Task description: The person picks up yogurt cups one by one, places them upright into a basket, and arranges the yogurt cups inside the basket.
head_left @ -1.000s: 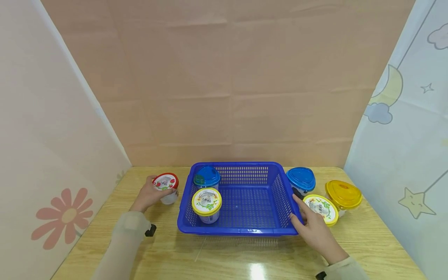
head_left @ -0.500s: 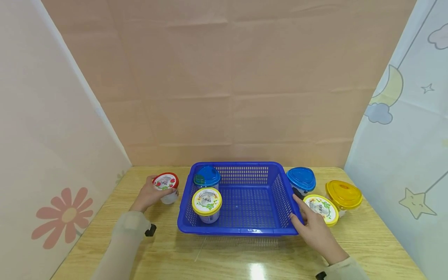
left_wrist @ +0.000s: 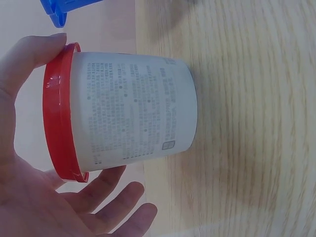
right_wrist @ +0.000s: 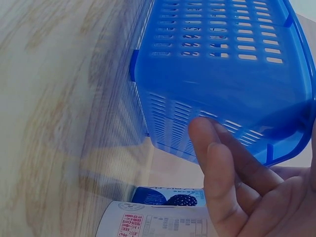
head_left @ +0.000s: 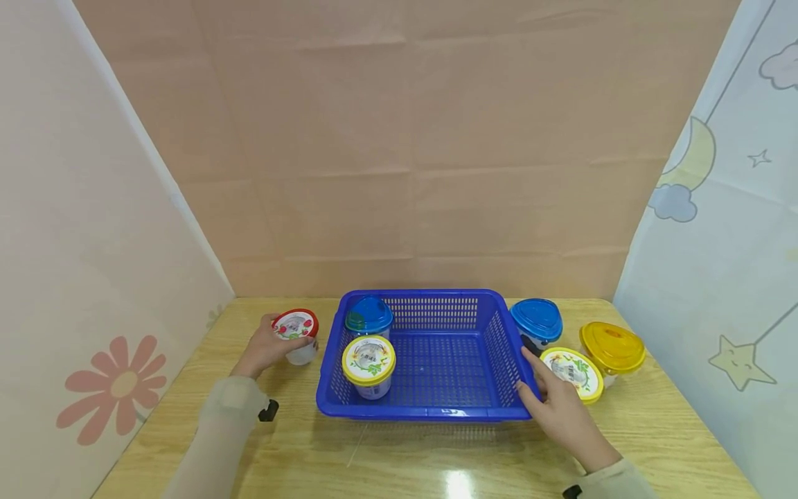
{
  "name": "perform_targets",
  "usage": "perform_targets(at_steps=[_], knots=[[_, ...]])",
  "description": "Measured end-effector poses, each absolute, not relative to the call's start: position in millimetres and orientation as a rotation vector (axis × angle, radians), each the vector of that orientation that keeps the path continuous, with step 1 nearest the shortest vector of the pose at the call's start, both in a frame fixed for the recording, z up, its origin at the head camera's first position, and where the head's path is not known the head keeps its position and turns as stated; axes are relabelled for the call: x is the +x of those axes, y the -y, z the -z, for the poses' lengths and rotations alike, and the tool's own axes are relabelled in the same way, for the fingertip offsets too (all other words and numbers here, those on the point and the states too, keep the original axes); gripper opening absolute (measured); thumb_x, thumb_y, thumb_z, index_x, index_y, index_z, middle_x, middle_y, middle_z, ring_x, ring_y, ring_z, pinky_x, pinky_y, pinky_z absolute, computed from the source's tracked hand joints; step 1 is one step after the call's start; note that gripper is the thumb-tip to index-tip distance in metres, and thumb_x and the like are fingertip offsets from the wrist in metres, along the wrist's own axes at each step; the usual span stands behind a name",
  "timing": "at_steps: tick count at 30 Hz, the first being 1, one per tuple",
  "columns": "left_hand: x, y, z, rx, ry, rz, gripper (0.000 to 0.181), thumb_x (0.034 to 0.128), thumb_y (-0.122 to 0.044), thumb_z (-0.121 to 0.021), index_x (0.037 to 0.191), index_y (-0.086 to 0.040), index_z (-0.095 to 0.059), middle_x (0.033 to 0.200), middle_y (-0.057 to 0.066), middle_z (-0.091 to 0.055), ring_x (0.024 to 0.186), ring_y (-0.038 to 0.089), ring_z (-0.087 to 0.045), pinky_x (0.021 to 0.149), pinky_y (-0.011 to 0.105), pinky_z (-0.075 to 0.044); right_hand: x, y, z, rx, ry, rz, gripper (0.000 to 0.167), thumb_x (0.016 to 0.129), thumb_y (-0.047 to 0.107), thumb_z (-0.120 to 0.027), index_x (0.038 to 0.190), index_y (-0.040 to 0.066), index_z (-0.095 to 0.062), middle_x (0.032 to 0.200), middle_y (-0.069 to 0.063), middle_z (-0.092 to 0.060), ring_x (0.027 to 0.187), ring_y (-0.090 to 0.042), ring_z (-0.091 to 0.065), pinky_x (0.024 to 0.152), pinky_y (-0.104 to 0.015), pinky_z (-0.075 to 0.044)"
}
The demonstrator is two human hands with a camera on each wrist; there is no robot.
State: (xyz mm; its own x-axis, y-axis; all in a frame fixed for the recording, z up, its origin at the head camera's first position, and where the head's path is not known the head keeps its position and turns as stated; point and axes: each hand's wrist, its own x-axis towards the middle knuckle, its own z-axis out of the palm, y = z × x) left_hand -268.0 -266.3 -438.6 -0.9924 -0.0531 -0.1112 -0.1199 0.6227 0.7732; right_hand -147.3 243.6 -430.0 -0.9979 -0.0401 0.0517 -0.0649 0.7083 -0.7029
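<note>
My left hand (head_left: 264, 348) grips a white tub with a red lid (head_left: 296, 324) by its lid, left of the basket. The left wrist view shows the tub (left_wrist: 133, 108) upright on the wood, thumb and fingers on opposite sides of the red lid (left_wrist: 60, 113). My right hand (head_left: 561, 409) holds the right rim of the blue basket (head_left: 424, 414), thumb in front; in the right wrist view its fingers (right_wrist: 219, 170) lie along the outer wall of the basket (right_wrist: 207, 79). Inside the basket, at the left, stand a blue-lidded tub (head_left: 369, 315) and a yellow-rimmed tub (head_left: 368, 359).
Right of the basket stand a blue-lidded tub (head_left: 537, 319), a tub with a yellow-rimmed white lid (head_left: 575, 373) beside my right hand, and a tub with a solid yellow lid (head_left: 613, 346). All are on the wooden table (head_left: 405, 464), between patterned side walls.
</note>
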Motion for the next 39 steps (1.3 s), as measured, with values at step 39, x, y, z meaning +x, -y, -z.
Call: perform_targets(at_steps=[39], knots=[[-261, 256, 414, -0.123, -2.810, -1.280, 0.112, 0.0787, -0.054, -0.080, 0.152, 0.002, -0.018, 0.142, 0.029, -0.044, 0.125, 0.044, -0.048, 0.103, 0.060, -0.042, -146, -244, 429, 0.109, 2.873, -1.204, 0.066, 0.100, 0.022, -0.059, 0.157, 0.006, -0.029, 0.127, -0.029, -0.063, 0.104, -0.032, -0.070, 0.076, -0.037, -0.060]])
